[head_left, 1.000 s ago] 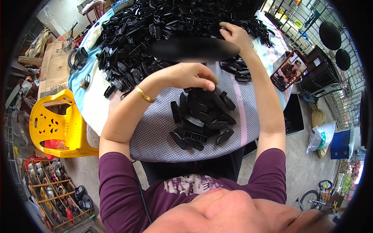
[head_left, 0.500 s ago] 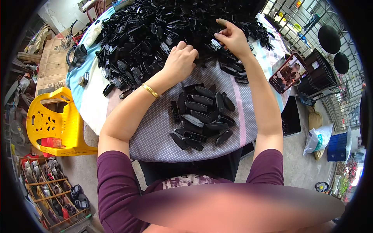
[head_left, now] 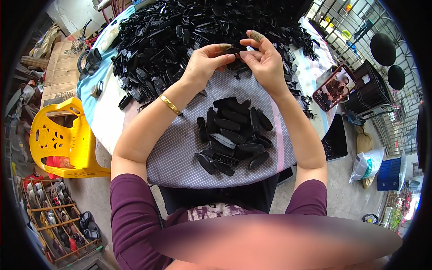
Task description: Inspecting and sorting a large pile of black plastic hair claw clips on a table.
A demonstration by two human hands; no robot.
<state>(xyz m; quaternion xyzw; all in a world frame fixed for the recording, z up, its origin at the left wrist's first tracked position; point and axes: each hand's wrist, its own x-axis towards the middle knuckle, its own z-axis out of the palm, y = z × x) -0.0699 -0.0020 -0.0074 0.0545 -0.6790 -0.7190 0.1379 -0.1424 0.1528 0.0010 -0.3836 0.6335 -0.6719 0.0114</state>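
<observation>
Two hands meet at the far side of the table, just at the near edge of the big heap of black plastic parts (head_left: 180, 40). The left hand (head_left: 204, 63) and the right hand (head_left: 263, 63) are pinched together on one small black piece (head_left: 236, 48), fingertips pressed onto it from either side, thumbs underneath. The piece is mostly hidden by the fingers; what shows suggests its long axis runs left to right, spanning from one hand to the other, but which end is which I cannot tell.

Judging by this, the step in hand looks like joining or snapping a piece taken from the heap. Nearer the person, on the dotted grey cloth (head_left: 180, 153), lies a small pile of long black pieces (head_left: 234, 135), most lying roughly left to right, a few at a slant. The next move likely calls for firm, even pressure from both thumbs, then a short reach nearward to that pile. A phone (head_left: 334, 87) rests to the right, a yellow plastic chair (head_left: 63, 139) stands to the left.
</observation>
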